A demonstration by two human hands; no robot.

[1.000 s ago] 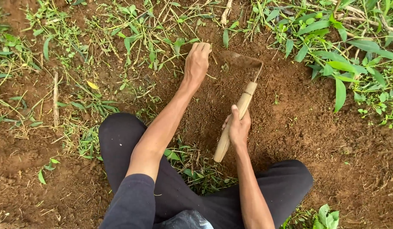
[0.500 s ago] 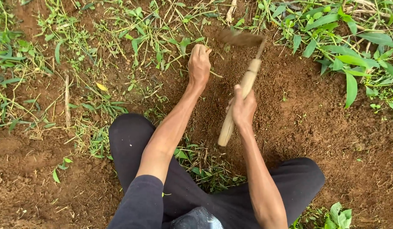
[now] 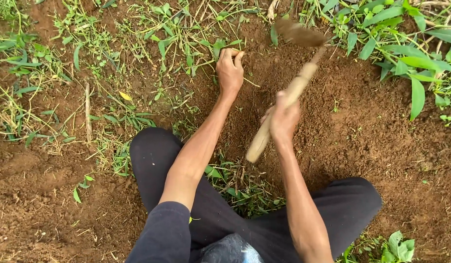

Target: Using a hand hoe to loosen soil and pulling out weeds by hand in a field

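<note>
Raised since the earlier frame, our hoe (image 3: 284, 97) blurs in clenched right fingers (image 3: 282, 119); left fingers (image 3: 230, 68) grip weeds (image 3: 186, 46); beyond them, much remains uncleared.

Right hand (image 3: 283, 121) grips a raised wooden-handled hoe (image 3: 284, 100); left hand (image 3: 229, 70) clutches weeds (image 3: 186, 44).

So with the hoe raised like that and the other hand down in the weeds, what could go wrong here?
1. The left hand grips weeds on the soil close to where the blade of the hoe hangs; a downstroke might catch its fingers.
2. The right hand holds the wooden handle alone and the tool is blurred, so a glancing strike may twist it loose.
3. The knees sit near the dug patch.
</note>
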